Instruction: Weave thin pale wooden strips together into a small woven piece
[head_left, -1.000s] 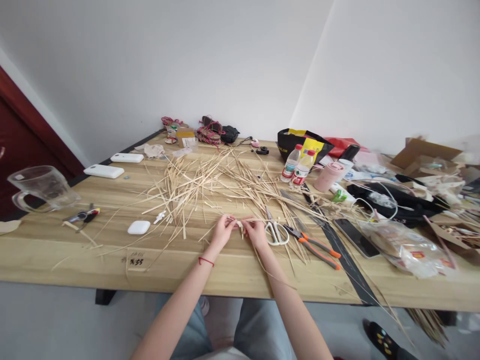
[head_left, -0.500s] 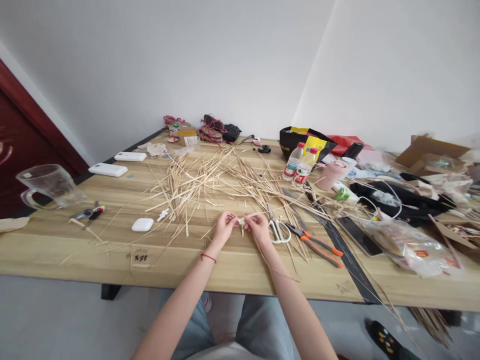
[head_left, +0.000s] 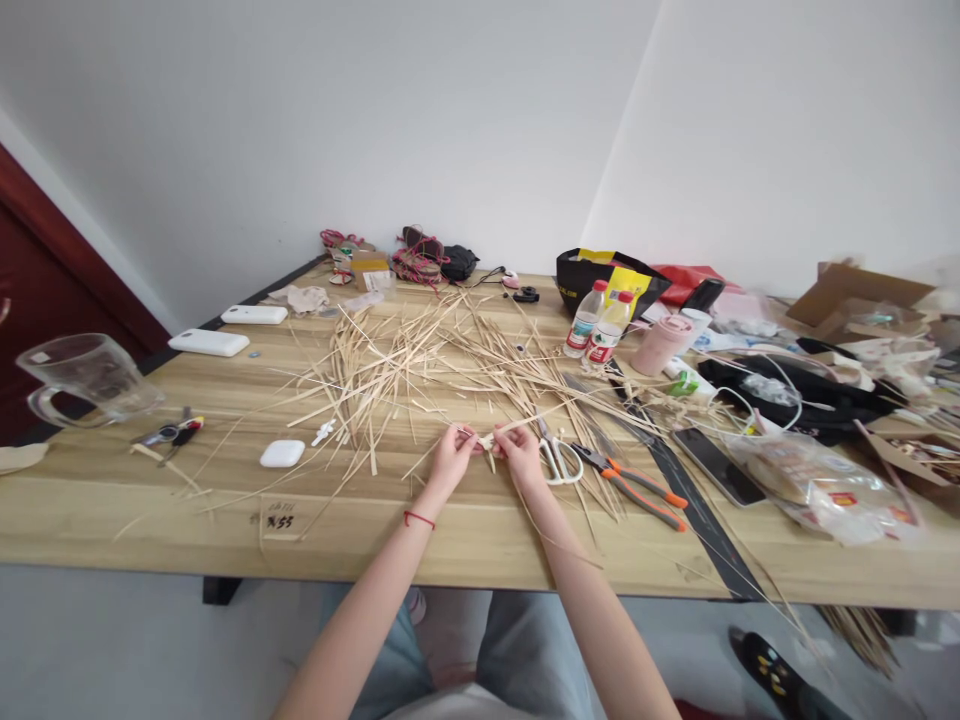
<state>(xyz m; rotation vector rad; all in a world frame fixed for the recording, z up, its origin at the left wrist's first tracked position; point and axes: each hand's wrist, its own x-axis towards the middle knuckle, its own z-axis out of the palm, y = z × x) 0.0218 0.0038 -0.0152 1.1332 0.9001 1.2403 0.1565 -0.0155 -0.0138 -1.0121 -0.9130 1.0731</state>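
My left hand (head_left: 451, 456) and my right hand (head_left: 517, 455) meet near the front middle of the wooden table (head_left: 465, 540). Both are closed in a pinch on a small folded piece of pale straw (head_left: 487, 440) held between them. A thin strip trails from it toward the right. Behind the hands spreads a loose pile of straw strips (head_left: 420, 370). White-handled scissors (head_left: 559, 458) lie just right of my right hand. A red string circles my left wrist.
Orange-handled pliers (head_left: 637, 485), a black ruler (head_left: 690, 510) and a phone (head_left: 712, 465) lie to the right, with two bottles (head_left: 596, 330), a pink cup (head_left: 660, 345) and a plastic bag (head_left: 817, 480). A glass mug (head_left: 82, 375), an earbud case (head_left: 282, 454) and white boxes (head_left: 208, 343) sit left.
The hands stay together on the straw piece with only small finger movements. The view has shifted slightly.
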